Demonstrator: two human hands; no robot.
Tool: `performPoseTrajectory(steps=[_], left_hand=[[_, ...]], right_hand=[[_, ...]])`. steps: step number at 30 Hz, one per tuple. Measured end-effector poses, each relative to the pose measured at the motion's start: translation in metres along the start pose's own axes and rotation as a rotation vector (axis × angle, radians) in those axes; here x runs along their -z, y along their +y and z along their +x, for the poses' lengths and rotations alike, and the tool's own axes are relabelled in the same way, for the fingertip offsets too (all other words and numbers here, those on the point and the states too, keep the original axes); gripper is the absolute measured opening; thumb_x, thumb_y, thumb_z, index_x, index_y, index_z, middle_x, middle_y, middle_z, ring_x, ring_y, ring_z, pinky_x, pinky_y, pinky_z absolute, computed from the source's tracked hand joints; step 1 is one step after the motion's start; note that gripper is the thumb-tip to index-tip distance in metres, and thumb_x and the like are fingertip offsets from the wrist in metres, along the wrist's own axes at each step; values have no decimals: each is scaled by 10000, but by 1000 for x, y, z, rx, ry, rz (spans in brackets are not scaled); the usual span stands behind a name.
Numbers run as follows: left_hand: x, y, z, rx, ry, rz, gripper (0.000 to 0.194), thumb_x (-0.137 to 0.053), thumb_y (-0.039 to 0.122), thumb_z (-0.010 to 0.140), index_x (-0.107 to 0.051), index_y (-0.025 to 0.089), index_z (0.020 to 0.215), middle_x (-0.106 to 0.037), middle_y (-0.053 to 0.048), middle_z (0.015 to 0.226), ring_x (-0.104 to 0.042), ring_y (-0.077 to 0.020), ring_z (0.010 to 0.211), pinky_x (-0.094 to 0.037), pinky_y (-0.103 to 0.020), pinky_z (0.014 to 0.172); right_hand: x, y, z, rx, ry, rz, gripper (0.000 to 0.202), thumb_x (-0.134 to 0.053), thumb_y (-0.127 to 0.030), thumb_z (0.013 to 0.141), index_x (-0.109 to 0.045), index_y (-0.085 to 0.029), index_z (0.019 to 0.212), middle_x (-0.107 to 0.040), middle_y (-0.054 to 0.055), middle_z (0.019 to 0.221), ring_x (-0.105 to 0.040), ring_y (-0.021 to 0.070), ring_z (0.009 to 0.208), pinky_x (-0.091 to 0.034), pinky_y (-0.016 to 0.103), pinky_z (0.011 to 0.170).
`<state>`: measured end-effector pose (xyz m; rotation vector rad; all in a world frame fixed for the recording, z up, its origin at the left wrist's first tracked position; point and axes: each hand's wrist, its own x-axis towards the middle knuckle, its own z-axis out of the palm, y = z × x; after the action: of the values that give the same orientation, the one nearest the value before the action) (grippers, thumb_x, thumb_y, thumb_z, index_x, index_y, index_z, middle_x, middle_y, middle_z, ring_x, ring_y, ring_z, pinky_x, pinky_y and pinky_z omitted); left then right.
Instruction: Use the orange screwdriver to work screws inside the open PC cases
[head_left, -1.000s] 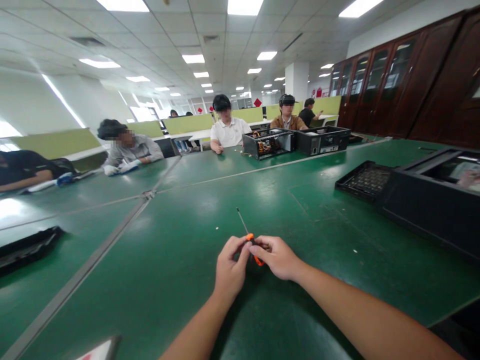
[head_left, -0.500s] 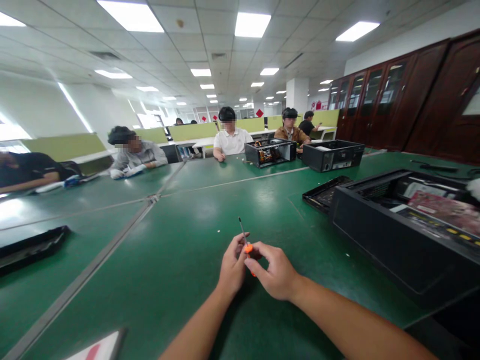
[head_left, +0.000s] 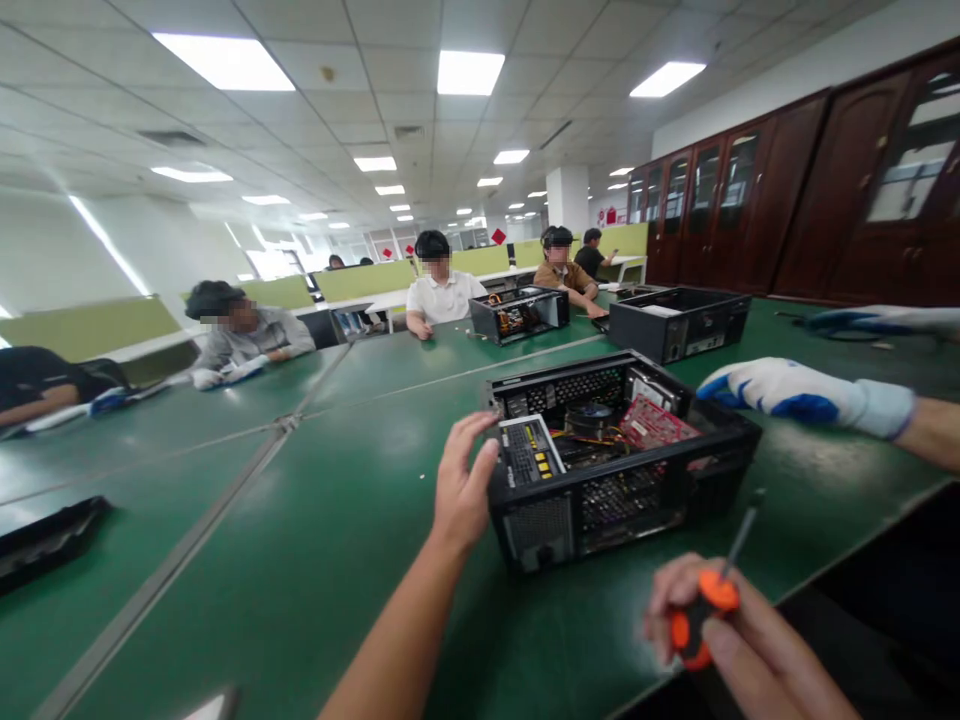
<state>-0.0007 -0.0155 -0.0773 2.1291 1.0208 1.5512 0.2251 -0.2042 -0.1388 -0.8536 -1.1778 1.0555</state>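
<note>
My right hand [head_left: 750,640] is closed around the orange-and-black handle of a screwdriver [head_left: 705,618], its metal shaft tilted up and to the right; the hand is slightly blurred. My left hand [head_left: 461,485], thumb and fingers apart, rests against the left end of an open black computer case [head_left: 660,490]. Inside the case are a power supply [head_left: 529,450] with a yellow-marked label, a round fan [head_left: 589,415] and a red circuit board [head_left: 656,422]. At the case's far right corner is another person's gloved hand [head_left: 780,390], white and blue.
Two more computer cases, one [head_left: 517,315] with parts inside and another [head_left: 679,325], stand farther back on the green table [head_left: 337,540]. A black panel [head_left: 52,540] lies at the left. Several people sit around the far side. A second gloved hand [head_left: 862,322] reaches in from the right.
The computer case has turned and come leftward in front of me. My left hand has left the screwdriver and touches the case. My right hand has moved right and down with the screwdriver.
</note>
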Motion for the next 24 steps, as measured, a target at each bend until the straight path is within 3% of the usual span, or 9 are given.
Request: performPoseTrajectory(steps=[2, 4, 6, 8, 10, 12, 16, 19, 24], left_hand=[[7, 5, 19, -25, -55, -81, 392, -486, 433, 929, -670, 210, 1193, -637, -103, 1266, -537, -286, 1259, -398, -461, 1103], [15, 4, 28, -21, -277, -125, 417, -567, 430, 876, -674, 218, 1219, -671, -103, 1236, -574, -302, 1218, -432, -461, 1067], [19, -1, 27, -41, -449, -104, 385, -615, 382, 833, -711, 225, 1172, -692, -101, 1205, -610, -304, 1158, -454, -457, 1031], [17, -6, 18, -89, -424, -89, 334, -576, 337, 817, -754, 218, 1073, -696, -103, 1176, -615, -301, 1124, -457, -462, 1013], [10, -9, 6, -105, -291, -134, 318, -523, 301, 786, -774, 209, 959, -706, -98, 1086, -626, -287, 1063, -448, -475, 1020], [2, -8, -5, -83, -141, -183, 261, -515, 289, 750, -759, 209, 797, -705, -80, 933, -640, -269, 980, -407, -492, 1075], [5, -7, -17, -48, 54, -260, 286, -509, 346, 783, -681, 220, 592, -654, -61, 748, -644, -251, 853, -368, -515, 1122], [37, -15, -27, -39, 67, -279, 294, -521, 366, 805, -696, 225, 615, -652, -64, 760, -635, -259, 857, -355, -519, 1131], [123, -37, -47, 9, 102, -264, 341, -530, 461, 794, -692, 225, 609, -654, -69, 760, -635, -271, 853, -336, -513, 1151]], right_hand=[[32, -7, 6, 65, 266, -55, 150, -585, -423, 896, -635, -287, 934, -614, 58, 861, -591, 178, 637, -512, 290, 570], [64, -10, 20, 100, 504, -218, 196, -659, -426, 833, -643, -268, 948, -626, 45, 828, -564, 163, 576, -493, 277, 527], [93, -8, 37, 127, 733, -510, 337, -698, -466, 795, -678, -240, 1045, -694, 73, 940, -658, 218, 748, -548, 324, 707], [114, -4, 53, 97, 854, -757, 525, -678, -531, 799, -673, -205, 1211, -717, 112, 1138, -668, 300, 1043, -502, 400, 947], [126, -1, 66, 1, 826, -855, 641, -614, -597, 829, -652, -155, 1293, -719, 141, 1189, -645, 338, 1144, -482, 433, 992], [129, -1, 74, -76, 751, -906, 703, -591, -644, 829, -664, -116, 1286, -739, 163, 1138, -664, 359, 1118, -524, 430, 925], [111, -9, 75, -62, 636, -995, 708, -618, -659, 807, -681, -125, 1268, -731, 153, 1164, -655, 371, 1142, -551, 406, 885], [86, -10, 71, -29, 492, -931, 690, -631, -627, 818, -666, -121, 1285, -707, 141, 1217, -647, 360, 1162, -558, 391, 903], [59, 0, 74, -18, 151, -561, 589, -681, -506, 846, -640, -147, 1312, -645, 137, 1319, -608, 319, 1232, -512, 419, 1023]])
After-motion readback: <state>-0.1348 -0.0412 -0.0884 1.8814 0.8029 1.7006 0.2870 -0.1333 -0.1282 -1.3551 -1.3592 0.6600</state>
